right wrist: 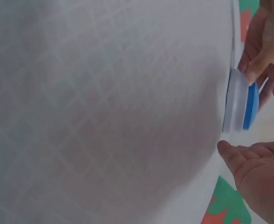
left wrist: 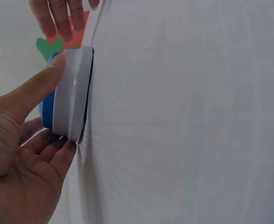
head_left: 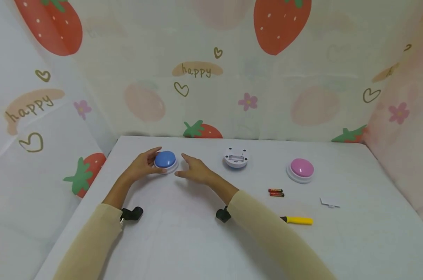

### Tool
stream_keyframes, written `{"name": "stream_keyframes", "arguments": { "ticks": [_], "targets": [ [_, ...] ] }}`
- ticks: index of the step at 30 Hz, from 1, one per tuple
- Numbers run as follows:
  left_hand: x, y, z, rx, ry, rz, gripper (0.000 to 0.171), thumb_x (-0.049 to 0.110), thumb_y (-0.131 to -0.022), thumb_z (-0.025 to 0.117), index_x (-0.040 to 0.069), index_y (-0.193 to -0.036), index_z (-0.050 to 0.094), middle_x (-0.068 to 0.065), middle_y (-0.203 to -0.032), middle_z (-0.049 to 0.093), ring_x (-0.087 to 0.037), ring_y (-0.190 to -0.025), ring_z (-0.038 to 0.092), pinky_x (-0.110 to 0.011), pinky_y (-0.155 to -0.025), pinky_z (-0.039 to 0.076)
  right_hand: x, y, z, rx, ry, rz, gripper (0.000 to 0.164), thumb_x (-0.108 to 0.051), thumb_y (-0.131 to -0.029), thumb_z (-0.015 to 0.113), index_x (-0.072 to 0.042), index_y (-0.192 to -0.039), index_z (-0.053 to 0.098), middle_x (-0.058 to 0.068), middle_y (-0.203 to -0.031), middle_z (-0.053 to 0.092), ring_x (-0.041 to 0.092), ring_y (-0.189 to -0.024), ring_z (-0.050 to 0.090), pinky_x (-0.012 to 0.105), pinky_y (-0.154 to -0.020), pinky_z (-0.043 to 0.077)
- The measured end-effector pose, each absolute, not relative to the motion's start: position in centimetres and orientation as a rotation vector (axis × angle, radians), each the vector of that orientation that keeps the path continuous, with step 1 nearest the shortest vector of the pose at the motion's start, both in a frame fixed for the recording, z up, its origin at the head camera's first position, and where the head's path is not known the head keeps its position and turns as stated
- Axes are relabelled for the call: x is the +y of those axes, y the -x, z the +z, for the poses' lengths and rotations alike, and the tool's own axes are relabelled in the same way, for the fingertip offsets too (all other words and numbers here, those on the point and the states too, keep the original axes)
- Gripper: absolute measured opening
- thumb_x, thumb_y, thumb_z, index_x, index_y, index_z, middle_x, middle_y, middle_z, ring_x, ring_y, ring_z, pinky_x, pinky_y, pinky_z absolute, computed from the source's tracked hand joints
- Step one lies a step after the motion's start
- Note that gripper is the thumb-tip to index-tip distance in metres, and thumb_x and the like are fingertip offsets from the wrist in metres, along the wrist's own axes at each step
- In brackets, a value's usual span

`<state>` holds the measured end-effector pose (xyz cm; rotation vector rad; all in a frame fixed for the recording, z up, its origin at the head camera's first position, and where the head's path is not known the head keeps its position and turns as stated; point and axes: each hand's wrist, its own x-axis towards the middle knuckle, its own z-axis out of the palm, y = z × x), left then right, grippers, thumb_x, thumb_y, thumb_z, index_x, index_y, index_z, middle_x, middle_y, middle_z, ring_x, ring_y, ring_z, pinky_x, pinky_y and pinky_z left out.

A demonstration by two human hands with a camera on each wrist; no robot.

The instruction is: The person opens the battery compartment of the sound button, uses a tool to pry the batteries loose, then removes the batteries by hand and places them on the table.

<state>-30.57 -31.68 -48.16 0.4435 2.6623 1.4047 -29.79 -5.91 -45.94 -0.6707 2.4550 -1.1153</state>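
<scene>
A round push button with a blue dome and white base (head_left: 165,160) rests at the back left of the table. My left hand (head_left: 141,166) holds it by the side, thumb at the front of the base and fingers round the other side, as the left wrist view (left wrist: 74,93) also shows on the button. To its right, my right hand (head_left: 197,170) is apart from the button, with thumb and fingers spread. In the right wrist view a gap shows between the right hand (right wrist: 263,179) and the white base.
An upturned white button (head_left: 236,158) shows its open battery slot. Further right are a pink button (head_left: 301,169), two batteries (head_left: 276,193), a small white cover (head_left: 329,202) and a yellow-handled tool (head_left: 300,221), partly behind the right sleeve. Printed cloth hangs behind.
</scene>
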Motion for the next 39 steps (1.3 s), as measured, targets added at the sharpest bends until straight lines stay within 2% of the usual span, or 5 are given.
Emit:
{"name": "stream_keyframes", "arguments": {
  "ticks": [7,15,28,34,39],
  "targets": [
    [-31.4,30.3,-48.2,2.695,-0.469,1.375,0.086,0.005,-0.08,0.086,-0.011,-0.149,0.038,-0.032,-0.153,0.039,-0.046,-0.143,0.036,-0.051,-0.116,0.033,-6.1,29.7,-46.3,2.371,0.746,-1.106,0.082,-0.034,-0.098,0.066,-0.005,-0.161,0.022,0.01,-0.167,0.024,0.024,-0.154,0.021,0.037,-0.124,0.02],
    [-30.7,30.6,-48.7,2.687,-0.485,1.43,0.083,0.005,-0.076,0.089,-0.01,-0.146,0.046,-0.029,-0.148,0.047,-0.043,-0.138,0.045,-0.048,-0.113,0.038,-5.9,29.6,-46.3,2.358,0.785,-1.144,0.081,-0.032,-0.098,0.065,-0.002,-0.161,0.022,0.011,-0.166,0.026,0.025,-0.153,0.023,0.038,-0.124,0.022],
    [-26.8,29.3,-45.1,2.574,-0.467,1.519,0.082,0.017,-0.079,0.089,-0.001,-0.148,0.048,-0.021,-0.148,0.051,-0.035,-0.135,0.052,-0.043,-0.11,0.043,-0.8,27.4,-43.2,2.389,0.799,-1.196,0.077,-0.034,-0.1,0.063,-0.015,-0.163,0.021,0.006,-0.167,0.025,0.038,-0.143,0.042,0.048,-0.113,0.041],
    [-24.2,27.6,-43.6,2.414,-0.325,1.543,0.074,0.028,-0.085,0.085,0.005,-0.147,0.052,-0.017,-0.145,0.055,-0.031,-0.133,0.055,-0.045,-0.109,0.046,2.6,25.4,-42.0,2.44,0.858,-1.177,0.076,-0.033,-0.1,0.065,-0.02,-0.163,0.023,0.005,-0.165,0.029,0.039,-0.142,0.041,0.053,-0.113,0.04],
    [-21.8,26.4,-43.2,2.246,-0.29,1.605,0.071,0.029,-0.091,0.079,0.001,-0.148,0.049,-0.02,-0.143,0.056,-0.032,-0.128,0.057,-0.041,-0.102,0.052,5.6,23.6,-40.7,2.468,0.885,-1.191,0.075,-0.033,-0.1,0.066,-0.024,-0.162,0.026,0.001,-0.164,0.032,0.032,-0.146,0.037,0.052,-0.114,0.039]
  ]
}}
